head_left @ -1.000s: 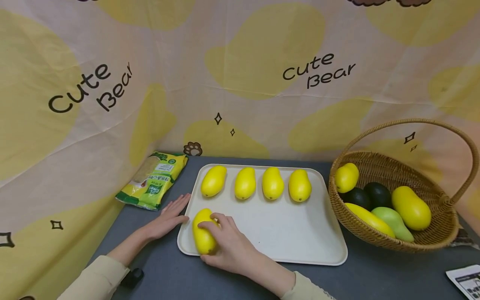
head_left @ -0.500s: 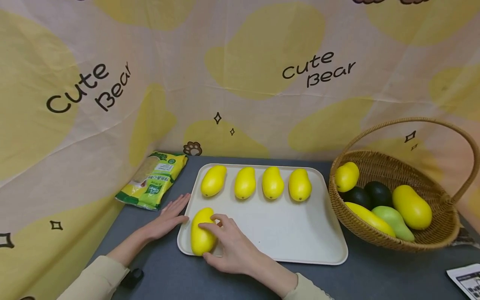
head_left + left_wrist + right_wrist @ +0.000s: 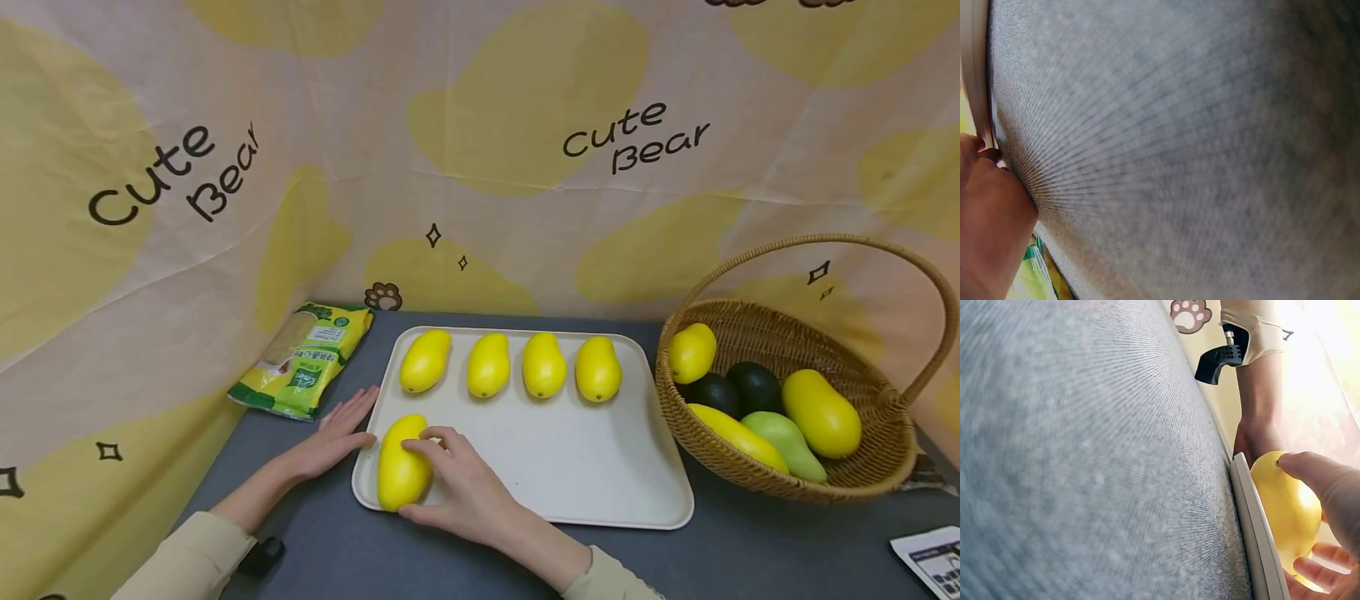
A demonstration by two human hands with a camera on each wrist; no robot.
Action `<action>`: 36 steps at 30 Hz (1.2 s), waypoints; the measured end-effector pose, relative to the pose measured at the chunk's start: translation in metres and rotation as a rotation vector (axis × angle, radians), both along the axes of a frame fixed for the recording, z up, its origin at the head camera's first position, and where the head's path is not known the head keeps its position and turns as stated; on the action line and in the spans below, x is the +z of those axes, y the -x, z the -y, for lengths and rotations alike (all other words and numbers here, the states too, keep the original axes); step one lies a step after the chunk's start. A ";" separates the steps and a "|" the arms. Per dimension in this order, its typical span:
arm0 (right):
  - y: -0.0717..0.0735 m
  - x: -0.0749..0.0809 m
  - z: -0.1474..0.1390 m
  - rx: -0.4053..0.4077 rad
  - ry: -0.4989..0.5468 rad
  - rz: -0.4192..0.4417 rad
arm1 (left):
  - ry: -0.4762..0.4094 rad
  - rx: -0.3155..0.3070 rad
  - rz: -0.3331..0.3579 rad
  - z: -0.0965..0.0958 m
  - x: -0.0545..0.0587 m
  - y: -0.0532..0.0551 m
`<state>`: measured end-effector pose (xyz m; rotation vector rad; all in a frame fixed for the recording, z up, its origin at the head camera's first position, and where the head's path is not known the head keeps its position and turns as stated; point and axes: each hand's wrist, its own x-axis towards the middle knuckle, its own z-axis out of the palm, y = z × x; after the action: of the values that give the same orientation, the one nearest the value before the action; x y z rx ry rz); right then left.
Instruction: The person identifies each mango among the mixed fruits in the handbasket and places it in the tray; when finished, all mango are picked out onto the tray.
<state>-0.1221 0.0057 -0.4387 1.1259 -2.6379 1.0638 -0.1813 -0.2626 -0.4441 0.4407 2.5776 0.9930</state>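
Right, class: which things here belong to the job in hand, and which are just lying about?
In the job: yellow mango held by the right hand; white tray, left hand at its edge; four mangoes lined up on it.

Seemingly lying about: yellow-green plastic packet; printed sheet; wicker basket of fruit, though possibly involved.
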 end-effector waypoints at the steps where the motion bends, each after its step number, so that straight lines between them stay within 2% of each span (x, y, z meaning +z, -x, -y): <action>1: 0.000 0.000 0.000 0.000 0.003 -0.003 | -0.001 -0.001 -0.001 0.000 0.000 0.000; 14: -0.001 0.001 -0.001 -0.022 -0.007 -0.036 | -0.013 -0.008 -0.013 0.001 -0.002 0.000; 20: 0.000 0.001 0.000 -0.036 0.029 -0.104 | -0.017 -0.012 -0.018 0.001 -0.002 0.000; 23: 0.001 0.002 0.000 -0.047 0.088 -0.148 | -0.019 -0.017 -0.024 0.001 -0.003 0.000; 27: 0.004 0.006 -0.002 -0.049 0.226 -0.163 | -0.020 -0.017 -0.022 0.001 -0.003 0.001; 31: 0.005 0.019 -0.007 -0.037 0.351 -0.082 | -0.014 -0.018 -0.028 0.002 -0.004 0.001; 36: 0.006 0.043 -0.024 -0.060 0.471 0.140 | -0.007 -0.031 -0.049 0.001 -0.004 0.001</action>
<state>-0.1282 0.0295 -0.3954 0.8903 -2.3029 1.6844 -0.1819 -0.2641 -0.4480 0.5108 2.6032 0.9932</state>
